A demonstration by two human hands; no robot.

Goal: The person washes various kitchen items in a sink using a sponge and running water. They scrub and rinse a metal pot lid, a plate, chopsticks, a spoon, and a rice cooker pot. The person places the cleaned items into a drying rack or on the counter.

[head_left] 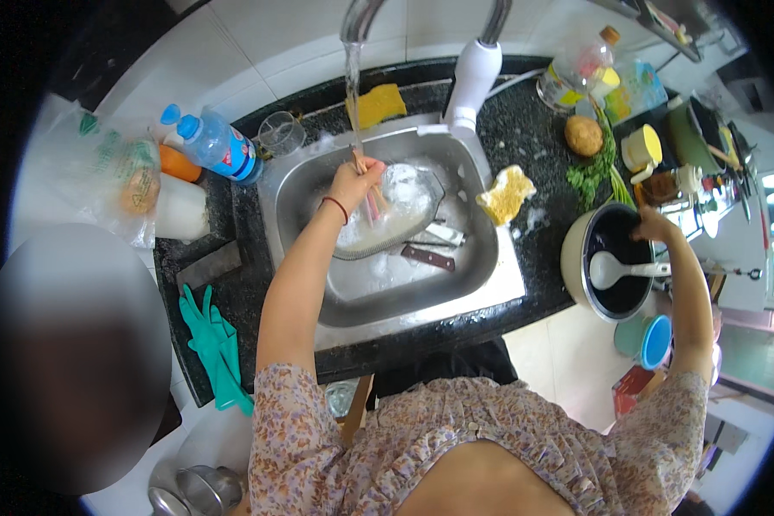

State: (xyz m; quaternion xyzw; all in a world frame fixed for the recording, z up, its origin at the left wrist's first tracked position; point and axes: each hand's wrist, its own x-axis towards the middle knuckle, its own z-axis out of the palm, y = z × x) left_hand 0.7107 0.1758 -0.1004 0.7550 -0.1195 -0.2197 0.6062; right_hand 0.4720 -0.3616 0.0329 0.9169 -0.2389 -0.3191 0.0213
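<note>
In the steel sink (318, 311), my left hand (357, 185) is closed around several thin sticks (375, 206) that look like chopsticks, under running water (353, 95). Below them lies a mesh-sided basket (378, 249) with a soapy white round thing (408, 183) in it. A brown-handled knife (428, 257) and a white-handled utensil (445, 233) rest on the sink bottom beside the basket. On the right, my right hand (655, 225) reaches over the rim of a dark-lined pot (580, 243); its fingertips are hard to see against the dark inside. A white ladle (609, 270) lies in this pot.
A soapy yellow sponge (506, 196) sits right of the sink, a yellow cloth (376, 106) behind it. Bottles (222, 148) and a clear cup (282, 133) stand back left; green gloves (213, 344) hang over the left edge. A potato (584, 136) and leafy greens (589, 179) lie behind the pot.
</note>
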